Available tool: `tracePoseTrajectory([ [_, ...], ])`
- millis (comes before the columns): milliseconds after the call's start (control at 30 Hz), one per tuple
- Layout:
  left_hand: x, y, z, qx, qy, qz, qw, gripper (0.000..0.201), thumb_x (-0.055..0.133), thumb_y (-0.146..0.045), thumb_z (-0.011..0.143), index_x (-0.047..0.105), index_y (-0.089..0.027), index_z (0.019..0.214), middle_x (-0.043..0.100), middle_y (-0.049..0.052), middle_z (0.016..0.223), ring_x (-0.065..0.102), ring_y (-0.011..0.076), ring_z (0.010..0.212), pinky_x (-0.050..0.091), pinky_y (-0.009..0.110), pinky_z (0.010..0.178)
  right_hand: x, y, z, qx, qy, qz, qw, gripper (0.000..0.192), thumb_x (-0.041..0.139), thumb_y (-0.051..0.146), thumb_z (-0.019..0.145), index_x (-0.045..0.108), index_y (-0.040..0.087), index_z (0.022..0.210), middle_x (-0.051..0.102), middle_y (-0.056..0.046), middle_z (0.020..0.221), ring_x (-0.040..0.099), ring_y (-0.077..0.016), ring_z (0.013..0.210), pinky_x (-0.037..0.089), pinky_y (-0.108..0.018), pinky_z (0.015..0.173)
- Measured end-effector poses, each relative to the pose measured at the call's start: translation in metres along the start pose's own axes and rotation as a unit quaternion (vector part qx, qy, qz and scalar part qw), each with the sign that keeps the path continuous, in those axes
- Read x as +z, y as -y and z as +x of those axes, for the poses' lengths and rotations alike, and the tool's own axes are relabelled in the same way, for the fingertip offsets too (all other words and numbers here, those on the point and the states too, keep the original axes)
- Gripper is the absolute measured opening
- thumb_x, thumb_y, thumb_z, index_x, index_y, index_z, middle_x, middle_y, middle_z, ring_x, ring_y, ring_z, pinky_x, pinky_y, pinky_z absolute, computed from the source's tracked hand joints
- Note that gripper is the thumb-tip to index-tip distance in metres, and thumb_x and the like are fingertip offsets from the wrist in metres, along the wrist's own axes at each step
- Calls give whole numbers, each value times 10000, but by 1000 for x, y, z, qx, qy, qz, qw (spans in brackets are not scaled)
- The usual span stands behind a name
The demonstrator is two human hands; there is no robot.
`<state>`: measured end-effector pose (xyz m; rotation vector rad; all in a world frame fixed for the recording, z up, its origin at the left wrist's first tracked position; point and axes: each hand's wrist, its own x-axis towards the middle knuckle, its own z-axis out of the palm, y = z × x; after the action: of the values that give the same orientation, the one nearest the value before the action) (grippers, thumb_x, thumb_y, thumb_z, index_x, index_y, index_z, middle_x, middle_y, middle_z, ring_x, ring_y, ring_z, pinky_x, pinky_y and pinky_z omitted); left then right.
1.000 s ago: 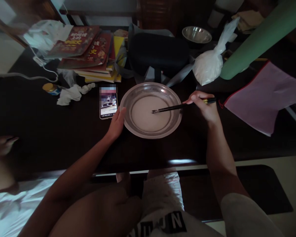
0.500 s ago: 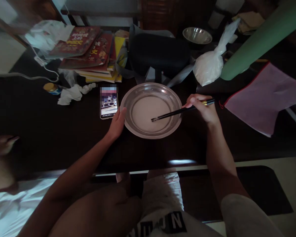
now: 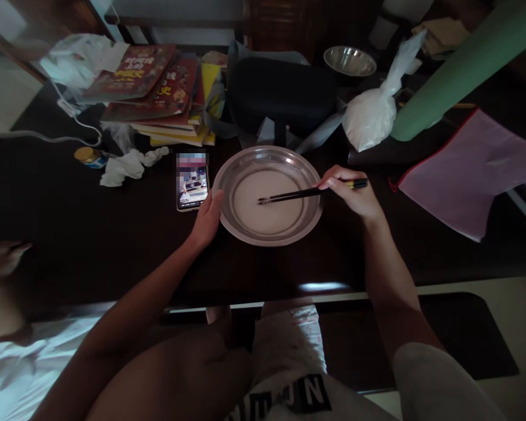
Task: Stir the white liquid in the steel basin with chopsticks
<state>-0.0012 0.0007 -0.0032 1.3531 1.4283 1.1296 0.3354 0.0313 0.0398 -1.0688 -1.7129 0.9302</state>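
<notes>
A wide steel plate [image 3: 309,169] with pale milky liquid in it sits on the dark table in front of me. My left hand [image 3: 208,219] grips the plate's left rim, thumb on the edge. My right hand [image 3: 353,196] holds a pair of black chopsticks [image 3: 289,196] by their top ends. The chopstick tips dip into the liquid near the plate's middle.
A lit phone [image 3: 191,180] lies just left of the plate. Behind are stacked books [image 3: 158,88], a black case [image 3: 280,93], a tied white bag [image 3: 372,117], a steel bowl [image 3: 349,61], a green roll [image 3: 460,64] and a pink folder [image 3: 473,164]. Crumpled tissue [image 3: 127,166] and a small jar [image 3: 87,156] lie left.
The chopstick tips swept down toward the plate's near side, then back left to the middle. My right hand shifted slightly left. My left hand stayed on the rim.
</notes>
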Motion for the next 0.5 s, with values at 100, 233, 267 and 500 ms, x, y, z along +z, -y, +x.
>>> tracePoseTrajectory([
  [100, 0, -3, -1, -1, 1, 2, 1000, 540, 465, -623, 935, 656, -180, 1175, 710, 124, 1255, 614, 322, 1257, 470, 485, 1121, -3, 0, -1, 3, -55, 3, 998, 293, 693, 530, 867, 765, 287, 719, 739, 12, 731, 712, -174, 766, 553, -355, 796],
  [233, 0, -5, -1, 1, 5, 3, 1000, 571, 474, -662, 920, 662, -180, 1162, 708, 123, 1259, 619, 320, 1240, 475, 481, 1118, -2, 1, -1, 16, -17, 28, 999, 313, 683, 526, 875, 758, 284, 692, 725, 14, 709, 716, -167, 734, 555, -343, 760],
  [267, 0, -4, -1, 4, 5, 3, 1000, 585, 475, -673, 916, 660, -178, 1167, 706, 126, 1262, 616, 323, 1244, 474, 483, 1117, -1, 1, -1, 14, 0, 24, 1000, 303, 688, 528, 871, 765, 285, 707, 740, 10, 739, 722, -169, 760, 554, -342, 770],
  [500, 0, -4, -1, 8, 7, 12, 1000, 590, 468, -665, 925, 655, -170, 1185, 711, 123, 1258, 605, 328, 1263, 466, 497, 1122, -5, -2, -1, -3, -68, 15, 998, 305, 689, 505, 878, 761, 278, 688, 724, 18, 686, 708, -166, 722, 548, -347, 764],
])
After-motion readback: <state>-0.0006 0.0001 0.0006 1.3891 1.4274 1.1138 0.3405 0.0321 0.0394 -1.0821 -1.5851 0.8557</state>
